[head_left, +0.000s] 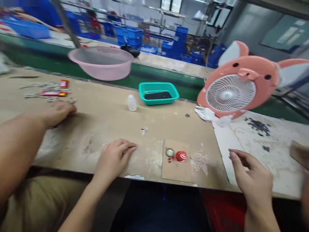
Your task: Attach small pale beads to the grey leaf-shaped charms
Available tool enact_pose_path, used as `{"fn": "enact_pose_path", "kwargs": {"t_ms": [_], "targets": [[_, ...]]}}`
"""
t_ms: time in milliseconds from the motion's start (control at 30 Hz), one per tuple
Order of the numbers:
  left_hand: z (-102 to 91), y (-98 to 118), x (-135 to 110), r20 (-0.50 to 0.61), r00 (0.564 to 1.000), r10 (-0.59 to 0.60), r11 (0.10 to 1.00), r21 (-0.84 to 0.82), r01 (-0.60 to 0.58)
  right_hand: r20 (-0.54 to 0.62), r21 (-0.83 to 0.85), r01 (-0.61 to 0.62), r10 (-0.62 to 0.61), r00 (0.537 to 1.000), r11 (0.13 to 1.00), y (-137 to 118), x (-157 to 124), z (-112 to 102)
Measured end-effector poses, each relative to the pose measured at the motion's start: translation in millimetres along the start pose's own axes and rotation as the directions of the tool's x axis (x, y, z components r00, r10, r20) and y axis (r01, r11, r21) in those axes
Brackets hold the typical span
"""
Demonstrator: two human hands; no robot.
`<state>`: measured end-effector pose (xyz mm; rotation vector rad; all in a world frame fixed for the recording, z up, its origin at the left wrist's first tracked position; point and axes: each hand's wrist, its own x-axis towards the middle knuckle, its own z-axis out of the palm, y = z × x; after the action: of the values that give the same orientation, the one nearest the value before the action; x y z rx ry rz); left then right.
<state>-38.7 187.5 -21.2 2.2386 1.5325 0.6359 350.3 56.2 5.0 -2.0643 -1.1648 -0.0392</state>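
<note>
My left hand (115,157) is above the bench, left of a cardboard piece (176,173), thumb and fingertips together in a pinch. Anything between them is too small to make out. To the right, my right hand (252,175) is pinched at thumb and forefinger near the edge of a pale sheet (281,167); what it may hold cannot be seen. On the cardboard between my hands are a red blob (181,156), a small round dish with pale contents (170,152) and a few red bits (169,159). Beside it lies a heap of tiny pinkish pieces (200,161).
A co-worker's hand (58,112) is at left near pale strands (45,88). Behind stand a white bottle (131,103), a green basket (159,101), a pink basin (103,70) and a pig-shaped fan (263,91). Black pieces (258,126) lie at right, near another person's arm (305,193).
</note>
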Motion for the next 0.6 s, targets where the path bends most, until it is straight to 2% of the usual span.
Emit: {"fn": "enact_pose_path", "kwargs": {"t_ms": [100,267,467,600], "targets": [[0.7,-2.1,4.0,-0.008,1.0,-0.022,1.0,-0.001,0.022,0.178,-0.017,-0.044,0.046,0.983,0.999,23.7,-0.5,1.7],[2.4,10.9,-1.0,-0.018,0.993,-0.118,0.993,0.007,0.118,0.396,0.056,0.042,-0.061,0.916,0.998,29.7,-10.2,28.6],[9.4,40.8,-21.4,-0.036,0.975,-0.219,0.975,0.024,0.22,0.505,0.057,0.134,-0.145,0.851,0.989,52.7,-9.1,43.6],[11.7,53.8,-31.3,-0.06,0.964,-0.26,0.965,0.017,0.261,0.51,0.063,0.114,-0.13,0.85,0.991,69.4,-8.4,50.2]]}}
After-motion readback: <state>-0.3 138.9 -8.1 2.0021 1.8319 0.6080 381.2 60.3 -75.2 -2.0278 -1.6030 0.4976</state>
